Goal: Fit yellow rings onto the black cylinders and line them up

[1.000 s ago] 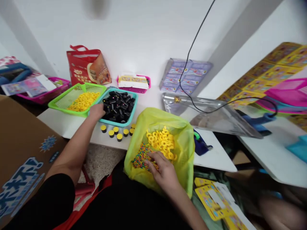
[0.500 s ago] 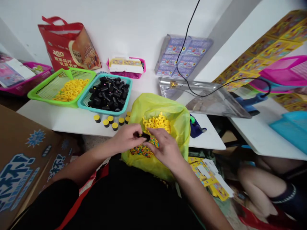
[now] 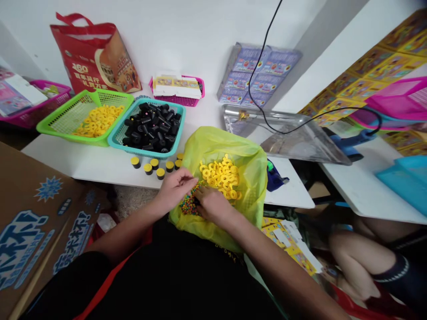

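Left hand (image 3: 175,189) and right hand (image 3: 213,205) sit close together, nearly touching, low inside a yellow plastic bag (image 3: 245,195). Left fingers (image 3: 187,182) are half curled, just above a heap of multicoloured beads (image 3: 189,203). Right fingers (image 3: 202,193) are bent downward and pressed into the same heap. Whether either hand has hold of anything cannot be told; the fingers hide what lies beneath them. Yellow rings (image 3: 218,180) lie in the bag just beyond the beads, touching them. Behind the bag, a short row of black cylinders with yellow tops (image 3: 153,163) stands upright near the front edge of the white table (image 3: 100,164). Farther back on the table, a teal basket (image 3: 115,141) holds loose black cylinders (image 3: 150,126). Just left of it and touching it, a green basket (image 3: 60,126) holds more yellow rings (image 3: 98,121). Beyond these, toward the table's back edge, stand a red bag (image 3: 90,55) and a pink basket (image 3: 200,100). A co-worker's leg (image 3: 358,266) shows at lower right, below the table.
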